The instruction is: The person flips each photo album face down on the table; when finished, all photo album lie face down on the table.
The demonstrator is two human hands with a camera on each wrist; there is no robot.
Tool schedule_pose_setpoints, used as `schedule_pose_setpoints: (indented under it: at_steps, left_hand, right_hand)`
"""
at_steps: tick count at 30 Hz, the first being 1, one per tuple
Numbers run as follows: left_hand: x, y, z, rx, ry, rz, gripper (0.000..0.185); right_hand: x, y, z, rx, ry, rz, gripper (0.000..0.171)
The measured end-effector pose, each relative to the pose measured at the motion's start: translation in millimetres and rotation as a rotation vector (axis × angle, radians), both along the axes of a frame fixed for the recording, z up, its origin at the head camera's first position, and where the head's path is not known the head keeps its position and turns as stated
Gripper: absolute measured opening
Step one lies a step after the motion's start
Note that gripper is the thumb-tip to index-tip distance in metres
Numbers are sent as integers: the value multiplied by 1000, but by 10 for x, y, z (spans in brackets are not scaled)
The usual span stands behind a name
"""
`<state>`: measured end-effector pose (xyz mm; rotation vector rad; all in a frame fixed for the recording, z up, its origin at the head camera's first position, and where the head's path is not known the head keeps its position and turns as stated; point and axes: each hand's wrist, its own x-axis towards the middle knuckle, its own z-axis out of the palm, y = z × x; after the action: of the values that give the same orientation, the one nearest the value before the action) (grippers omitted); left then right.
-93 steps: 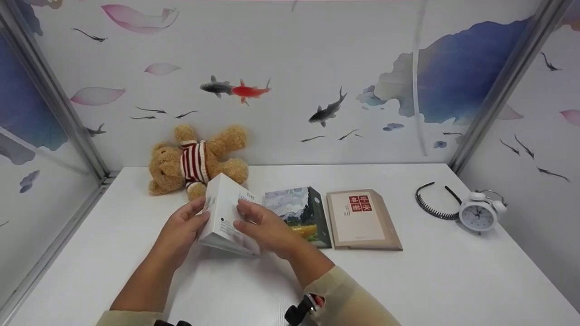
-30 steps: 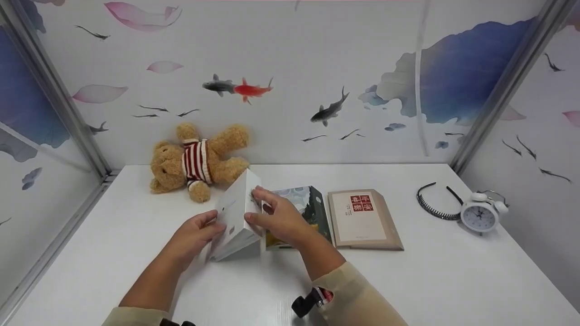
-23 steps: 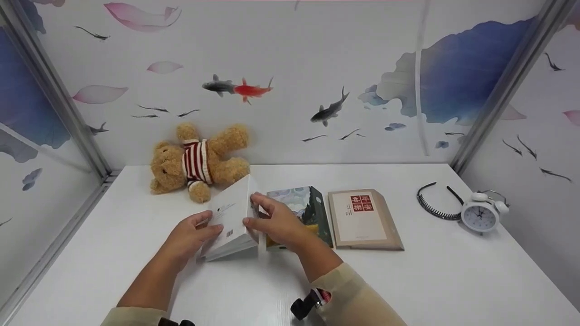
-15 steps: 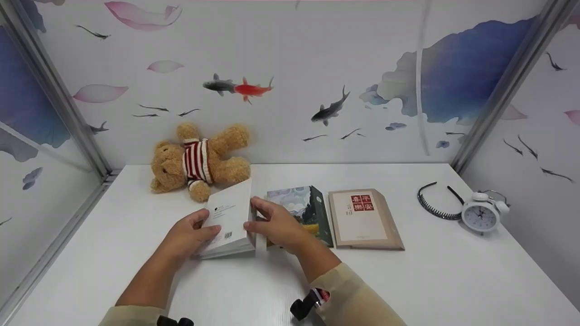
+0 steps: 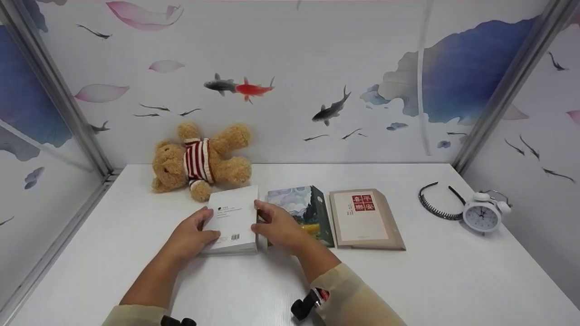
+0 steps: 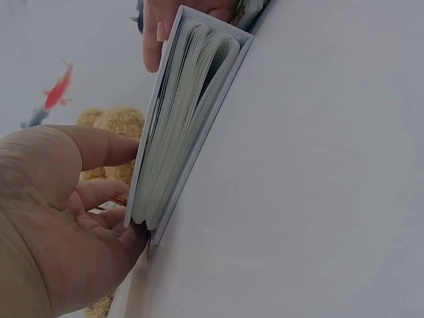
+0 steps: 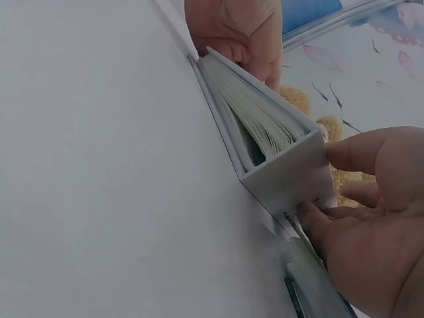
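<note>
A thick white hardcover book [image 5: 236,210] lies low on the white table, back cover up, with a small barcode near its front edge. My left hand [image 5: 188,234] grips its left side, thumb on the cover and fingers at the page edge. On the spine side my right hand [image 5: 282,228] holds the book with thumb and fingers. In the left wrist view the pages [image 6: 182,112] are slightly fanned between the covers. From the right wrist, the spine [image 7: 288,179] faces my fingers.
Right of the hands lie a book with a painted landscape cover [image 5: 294,206] and a beige book with red characters [image 5: 362,226]. A teddy bear [image 5: 199,158] lies at the back left. A black headband [image 5: 437,213] and a white alarm clock [image 5: 482,215] are at right.
The white book was held tilted and turned between both hands, its spine shown upright. It has come down flatter onto the table, back cover up. Both hands stay at its sides.
</note>
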<state>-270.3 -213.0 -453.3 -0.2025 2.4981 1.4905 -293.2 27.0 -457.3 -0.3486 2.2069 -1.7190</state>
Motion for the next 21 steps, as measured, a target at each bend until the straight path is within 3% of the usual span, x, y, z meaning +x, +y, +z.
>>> schedule_pose_setpoints:
  at_steps: [12,16,21]
  left_hand:
    - [-1,-7,-25,9,5,19,74]
    - [2,14,29,16,38,30,72]
    - [52,114,227,6,144,43,61]
  right_hand:
    - [22,-53,7,-26,31,-17,63]
    - [38,-17,153,14,34,-66,58]
    - [32,215,439,-29,92,-116,50]
